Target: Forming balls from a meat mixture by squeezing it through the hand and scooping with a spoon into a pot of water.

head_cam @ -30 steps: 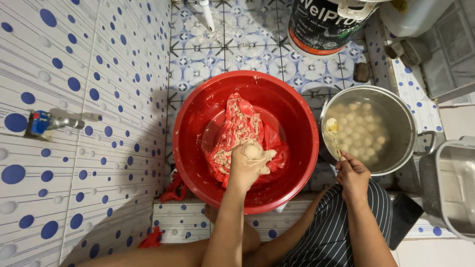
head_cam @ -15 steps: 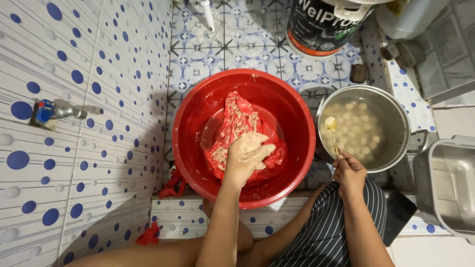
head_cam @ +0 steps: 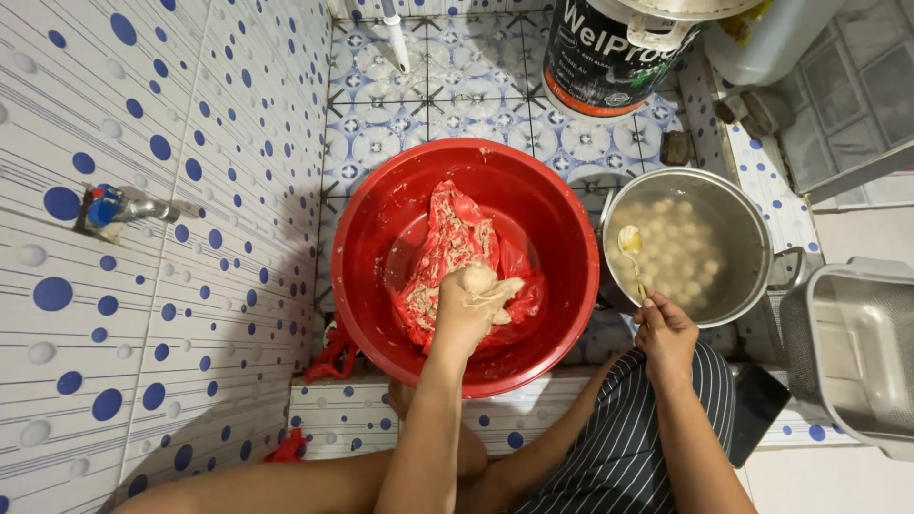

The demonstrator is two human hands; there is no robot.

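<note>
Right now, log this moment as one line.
left hand: squeezing paste over red basin | right hand: spoon in pot

The left hand (head_cam: 468, 309) closes around a pale lump, its palm side hidden; the spoon (head_cam: 631, 249) handle vanishes inside the right hand (head_cam: 665, 335); the black bucket (head_cam: 614, 52) is cut off by the top edge; the metal tray (head_cam: 857, 352) runs past the right edge; the balls in the steel pot (head_cam: 685, 246) are probably submerged, number unreadable.
</note>
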